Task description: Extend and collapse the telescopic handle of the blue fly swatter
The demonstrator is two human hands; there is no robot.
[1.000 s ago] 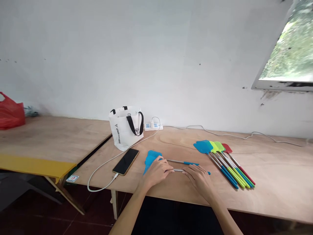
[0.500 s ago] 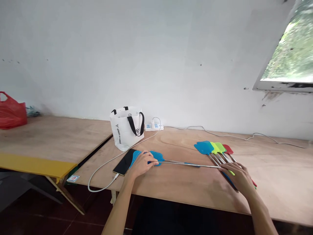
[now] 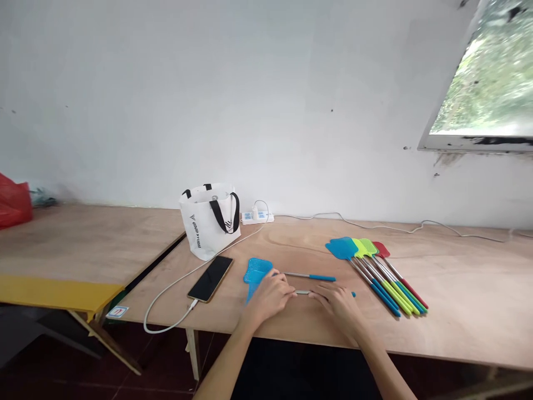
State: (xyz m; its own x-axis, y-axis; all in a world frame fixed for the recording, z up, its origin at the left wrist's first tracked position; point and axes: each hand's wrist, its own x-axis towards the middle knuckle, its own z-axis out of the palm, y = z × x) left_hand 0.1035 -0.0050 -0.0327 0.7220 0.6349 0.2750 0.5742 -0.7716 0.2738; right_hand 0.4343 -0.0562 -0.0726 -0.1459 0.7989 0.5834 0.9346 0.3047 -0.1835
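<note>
Left of the fanned multicoloured plastic flyswatters [image 3: 389, 290], the left hand [image 3: 272, 291] and right hand [image 3: 338, 304] pinch the nearer blue plastic flyswatter [image 3: 302, 292] by its silver metal shaft between their fingers, apparently spaced for steadiness.

Losing most of the near blue swatter [image 3: 302, 292] on my feed: left hand [image 3: 271, 293] covers the join between head and shaft, right hand [image 3: 339, 304] covers most of the handle, only its tip [image 3: 353, 294] pokes out right. Can't see either palm. Far blue swatter [image 3: 322, 278]: left end of its shaft is behind the left fingers. Swatter pile [image 3: 387, 280] on the right overlaps, no clean count. Tote bag [image 3: 210, 228] wall hides most contents. Power strip [image 3: 258, 218] print too small to read. Red bag [image 3: 14, 203] cut by left edge, window [image 3: 458, 143] by right edge, greenery [image 3: 491, 89] outside blurred. Forearms [image 3: 227, 355] cut at near edge.
</note>
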